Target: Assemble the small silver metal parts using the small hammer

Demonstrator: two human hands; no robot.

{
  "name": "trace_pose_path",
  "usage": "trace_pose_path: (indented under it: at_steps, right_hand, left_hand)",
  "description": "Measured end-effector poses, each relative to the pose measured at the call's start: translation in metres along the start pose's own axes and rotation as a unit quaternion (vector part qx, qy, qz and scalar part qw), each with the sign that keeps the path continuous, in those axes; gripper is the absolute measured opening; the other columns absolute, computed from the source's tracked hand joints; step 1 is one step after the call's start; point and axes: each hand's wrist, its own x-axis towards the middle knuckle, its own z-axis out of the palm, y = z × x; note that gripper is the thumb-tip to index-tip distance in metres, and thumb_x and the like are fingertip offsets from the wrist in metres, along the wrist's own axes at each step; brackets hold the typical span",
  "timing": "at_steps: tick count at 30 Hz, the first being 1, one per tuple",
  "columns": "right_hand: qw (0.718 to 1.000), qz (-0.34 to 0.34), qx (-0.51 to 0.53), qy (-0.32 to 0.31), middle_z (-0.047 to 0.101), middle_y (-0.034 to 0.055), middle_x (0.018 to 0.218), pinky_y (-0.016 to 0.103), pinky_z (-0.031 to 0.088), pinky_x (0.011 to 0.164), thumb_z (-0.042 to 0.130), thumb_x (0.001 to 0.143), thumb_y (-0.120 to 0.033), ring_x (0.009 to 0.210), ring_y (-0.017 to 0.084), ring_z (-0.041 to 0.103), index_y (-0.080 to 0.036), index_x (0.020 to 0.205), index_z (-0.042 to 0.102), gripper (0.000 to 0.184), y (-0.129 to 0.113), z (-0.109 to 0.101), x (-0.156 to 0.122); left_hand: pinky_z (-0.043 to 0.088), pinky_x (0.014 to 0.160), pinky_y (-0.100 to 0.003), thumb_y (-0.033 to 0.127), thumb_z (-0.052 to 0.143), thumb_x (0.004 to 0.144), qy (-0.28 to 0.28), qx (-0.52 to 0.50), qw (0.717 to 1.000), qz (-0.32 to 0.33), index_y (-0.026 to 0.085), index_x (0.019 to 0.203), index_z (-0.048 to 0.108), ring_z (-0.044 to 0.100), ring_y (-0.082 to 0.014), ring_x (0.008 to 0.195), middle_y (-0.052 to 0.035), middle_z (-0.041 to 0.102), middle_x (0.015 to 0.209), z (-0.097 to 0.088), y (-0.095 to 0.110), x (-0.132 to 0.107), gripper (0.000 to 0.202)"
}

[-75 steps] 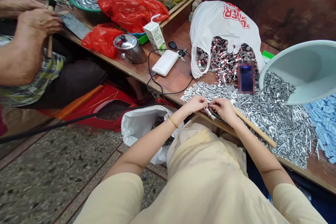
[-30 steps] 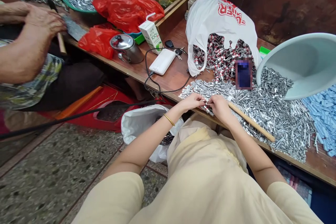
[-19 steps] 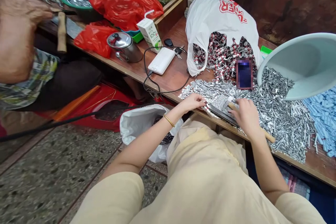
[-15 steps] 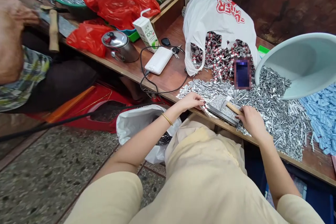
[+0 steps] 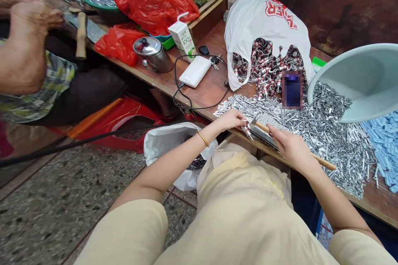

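My left hand (image 5: pixel 234 120) pinches a small red-and-silver metal piece (image 5: pixel 246 131) at the table's front edge. In my right hand (image 5: pixel 290 145) is a hammer (image 5: pixel 325 162), its wooden handle running back past my wrist. The hammer's head is close to the left fingertips, over the small piece; whether they touch I cannot tell. Under the hammer lies a dark metal bar (image 5: pixel 266 138) along the edge, partly hidden by my right hand. Loose silver metal parts (image 5: pixel 334 140) are heaped around and behind it.
A white plastic bag (image 5: pixel 264 16) spills red-and-silver pieces (image 5: pixel 264 64). Right stands a tilted grey tub (image 5: pixel 370 78) beside light-blue pieces (image 5: pixel 384 145). Further left are a power bank (image 5: pixel 195 71) with cable, a drink carton (image 5: pixel 183 41) and a steel mug (image 5: pixel 154 56). Another person's arm (image 5: pixel 27 45) is at far left.
My right hand has lifted the hammer off the heap and brought its head left, next to my left fingers. My left hand keeps its pinch on the small piece. The view has shifted slightly.
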Motion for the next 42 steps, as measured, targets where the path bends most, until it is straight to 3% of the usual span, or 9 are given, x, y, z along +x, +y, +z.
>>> trace_pose_path:
  at_steps: [5,14,19,23,30,35,38,40,42]
  right_hand:
    - [0.998,0.009,-0.06,-0.034,0.069,0.0071,0.081,0.029,0.036,0.057,0.041,0.104,-0.03,0.06,0.02,0.062,-0.026,0.147,0.056,0.046,-0.001,0.0,0.002]
    - [0.994,0.009,-0.09,-0.056,0.07,0.0093,0.086,0.03,0.034,0.056,0.044,0.102,-0.025,0.061,0.02,0.063,-0.026,0.149,0.053,0.048,-0.008,0.007,0.003]
    - [0.998,0.02,-0.045,-0.024,0.071,0.0083,0.086,0.029,0.038,0.058,0.038,0.105,-0.029,0.064,0.021,0.064,-0.027,0.147,0.055,0.046,-0.001,-0.001,0.0]
    - [0.998,0.019,-0.056,0.002,0.072,0.0091,0.09,0.029,0.036,0.056,0.038,0.105,-0.029,0.063,0.02,0.063,-0.028,0.15,0.053,0.047,-0.005,-0.001,-0.001]
    - [0.995,0.024,-0.094,-0.038,0.071,0.0086,0.089,0.029,0.035,0.058,0.038,0.106,-0.028,0.065,0.019,0.064,-0.026,0.15,0.053,0.046,-0.012,-0.001,0.002]
    - [0.991,0.022,-0.115,-0.064,0.072,0.0073,0.087,0.029,0.028,0.055,0.042,0.105,-0.026,0.061,0.018,0.062,-0.024,0.148,0.055,0.045,-0.015,-0.002,0.008]
    - [0.996,0.022,-0.082,-0.012,0.072,0.0062,0.087,0.029,0.03,0.055,0.042,0.105,-0.027,0.064,0.018,0.062,-0.026,0.146,0.058,0.044,-0.006,0.005,0.003]
    - [0.995,0.034,-0.057,0.069,0.072,0.0061,0.09,0.028,0.034,0.057,0.041,0.106,-0.027,0.069,0.017,0.063,-0.027,0.145,0.059,0.043,0.006,0.013,-0.01]
    - [0.986,0.038,-0.046,0.153,0.072,0.0063,0.096,0.026,0.038,0.062,0.043,0.106,-0.025,0.076,0.017,0.063,-0.028,0.145,0.06,0.043,0.022,0.025,-0.027]
  left_hand:
    - [0.051,0.058,-0.018,0.02,0.068,0.068,0.001,0.022,1.0,0.008,0.013,0.067,0.074,0.062,-0.011,0.057,0.0006,0.069,0.06,-0.001,-0.001,-0.001,0.009]
    - [0.051,0.059,-0.019,0.015,0.065,0.069,0.001,0.018,1.0,0.005,0.012,0.067,0.075,0.061,-0.0101,0.056,-0.0008,0.07,0.061,-0.002,0.0,-0.002,0.011]
    - [0.055,0.064,-0.021,0.015,0.066,0.071,-0.021,-0.02,1.0,-0.001,0.012,0.073,0.079,0.064,-0.0113,0.06,-0.0022,0.074,0.068,0.0,0.001,-0.005,0.013]
    - [0.053,0.061,-0.02,0.011,0.064,0.07,-0.01,-0.004,1.0,0.003,0.012,0.062,0.075,0.062,-0.0107,0.057,-0.0007,0.07,0.062,0.003,0.005,-0.004,0.013]
    - [0.048,0.056,-0.018,0.012,0.062,0.068,-0.017,0.017,1.0,0.009,0.012,0.058,0.071,0.057,-0.009,0.053,0.0013,0.065,0.056,0.002,0.009,-0.007,0.014]
    - [0.046,0.056,-0.019,0.016,0.061,0.069,-0.022,0.055,0.998,0.021,0.013,0.057,0.069,0.056,-0.0099,0.054,0.0014,0.063,0.055,0.003,0.01,-0.001,0.015]
    - [0.048,0.061,-0.022,0.02,0.061,0.071,0.0,0.097,0.993,0.063,0.013,0.062,0.072,0.058,-0.0127,0.06,-0.0015,0.067,0.061,0.0,0.009,-0.011,0.016]
    - [0.05,0.067,-0.024,0.025,0.061,0.075,0.042,0.116,0.987,0.102,0.013,0.072,0.077,0.063,-0.0155,0.07,-0.0052,0.073,0.075,-0.008,-0.001,-0.034,0.02]
    - [0.051,0.068,-0.025,0.033,0.059,0.081,0.065,0.141,0.982,0.103,0.016,0.085,0.08,0.065,-0.0175,0.075,-0.0072,0.075,0.09,-0.023,-0.025,-0.067,0.028]
